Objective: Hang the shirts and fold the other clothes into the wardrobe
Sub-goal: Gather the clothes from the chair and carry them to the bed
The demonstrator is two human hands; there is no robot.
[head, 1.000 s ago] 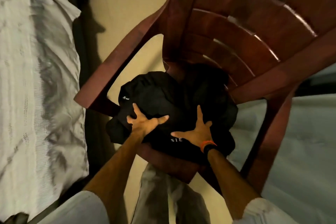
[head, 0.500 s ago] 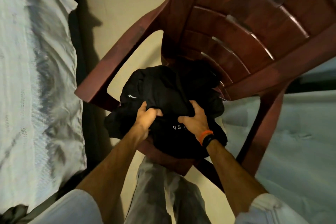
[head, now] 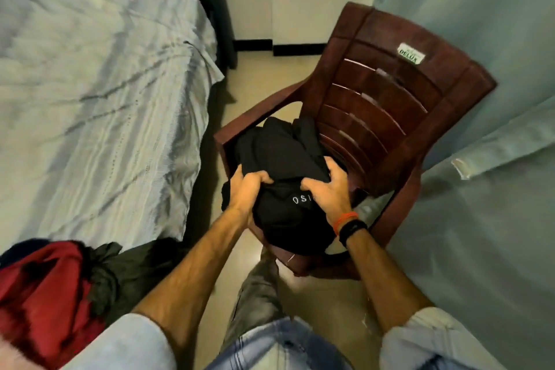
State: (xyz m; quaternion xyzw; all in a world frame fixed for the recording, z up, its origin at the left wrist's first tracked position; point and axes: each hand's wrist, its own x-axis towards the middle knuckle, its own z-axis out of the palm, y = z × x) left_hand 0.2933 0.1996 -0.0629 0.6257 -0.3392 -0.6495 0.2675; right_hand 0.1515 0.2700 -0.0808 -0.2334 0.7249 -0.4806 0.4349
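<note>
A crumpled pile of black clothes (head: 282, 153) lies on the seat of a dark red plastic chair (head: 387, 99). The front garment shows small white letters. My left hand (head: 247, 189) is clenched on the left side of the pile, fingers dug into the cloth. On the right side my right hand (head: 329, 189), with an orange band and a black band at the wrist, grips the same bundle. Both hands sit at the seat's front edge. Part of the pile hangs over that edge.
A bed with a pale striped sheet (head: 90, 99) fills the left. A red garment (head: 42, 294) and dark cloth (head: 120, 273) lie at its near corner. A pale curtain (head: 480, 159) hangs right of the chair. A narrow strip of floor (head: 261, 81) runs between bed and chair.
A second ago both hands lay spread flat on the pile; they have since closed and gripped the cloth. The view has pulled back and up, and now takes in the whole chair and bed.
</note>
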